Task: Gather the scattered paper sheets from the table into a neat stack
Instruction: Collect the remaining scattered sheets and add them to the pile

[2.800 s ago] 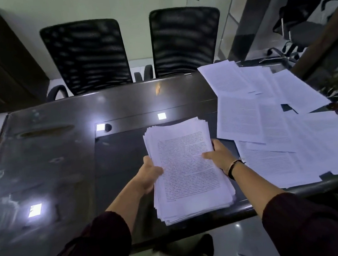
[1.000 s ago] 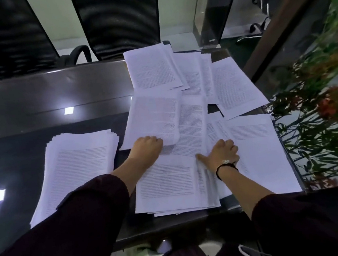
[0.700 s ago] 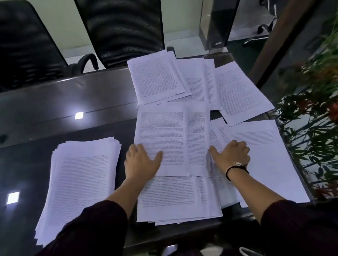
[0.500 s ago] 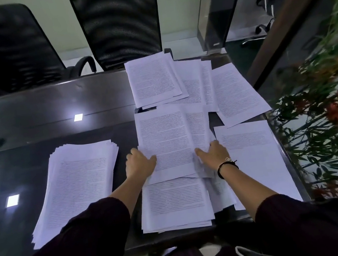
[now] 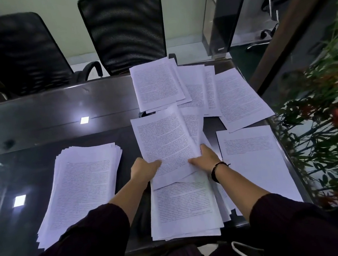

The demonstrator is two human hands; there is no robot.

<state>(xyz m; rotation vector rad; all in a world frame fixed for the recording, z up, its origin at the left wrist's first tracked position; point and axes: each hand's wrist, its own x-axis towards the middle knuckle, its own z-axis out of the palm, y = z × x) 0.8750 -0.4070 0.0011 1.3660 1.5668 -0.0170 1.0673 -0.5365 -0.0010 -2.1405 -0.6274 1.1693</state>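
Head view: I'm mid-gather, my left hand (image 5: 142, 170) and right hand (image 5: 205, 158) each pinching a side of a few sheets (image 5: 165, 143), their far ends curling up above a small pile (image 5: 184, 209) on the tabletop (image 5: 33, 115). Next, probably, drop them square there, then reach the far sheets (image 5: 239, 97). The stack (image 5: 81, 188) lies left.

Stack (image 5: 81, 186) lies left on the table (image 5: 33, 115); loose sheets (image 5: 239, 97) overlap right, chairs (image 5: 124, 26) behind
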